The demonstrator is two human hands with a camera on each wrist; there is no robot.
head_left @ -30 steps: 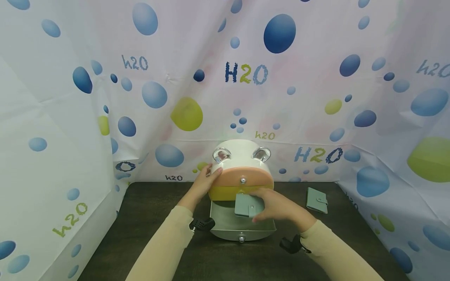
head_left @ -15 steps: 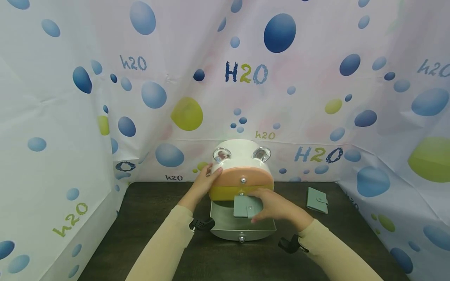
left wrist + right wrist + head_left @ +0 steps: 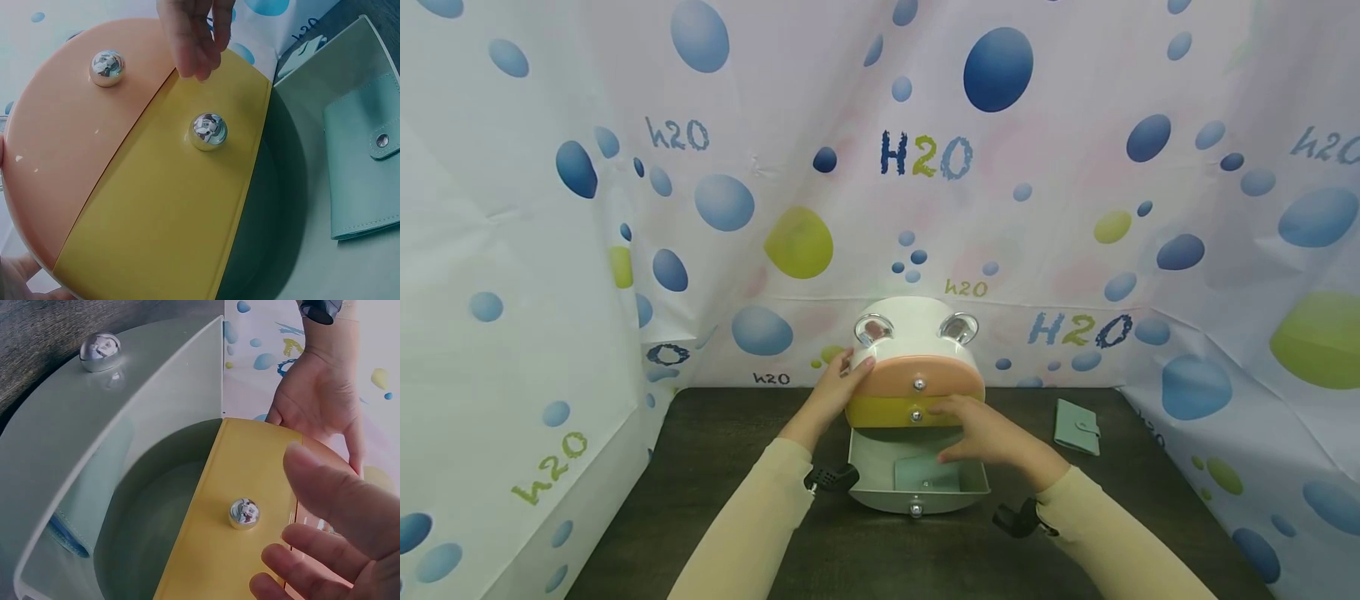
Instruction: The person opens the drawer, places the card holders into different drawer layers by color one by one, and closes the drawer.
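A small round-topped storage box with drawers has a white body (image 3: 913, 325), a peach drawer (image 3: 887, 377) and a yellow drawer (image 3: 876, 412), both pushed in. Its bottom grey-green drawer (image 3: 868, 471) is pulled out. A mint-green wallet with a snap strap (image 3: 917, 473) lies in that drawer, toward its front right. My left hand (image 3: 835, 393) holds the box by its left side, thumb at the front edge. Fingers spread and holding nothing, my right hand (image 3: 988, 433) hovers above the drawer's right side, beside the yellow front. Its fingertips (image 3: 187, 65) show before the yellow drawer in the left wrist view.
A second mint-green wallet (image 3: 1077, 427) lies on the dark table (image 3: 737, 500) to the right of the box. Behind the box hangs a white sheet (image 3: 850, 100) printed with coloured dots. Each drawer front has a shiny knob (image 3: 244, 513).
My right hand has let go of the wallet, which dropped from its fingers into the open drawer. My left hand has stayed on the box's side.
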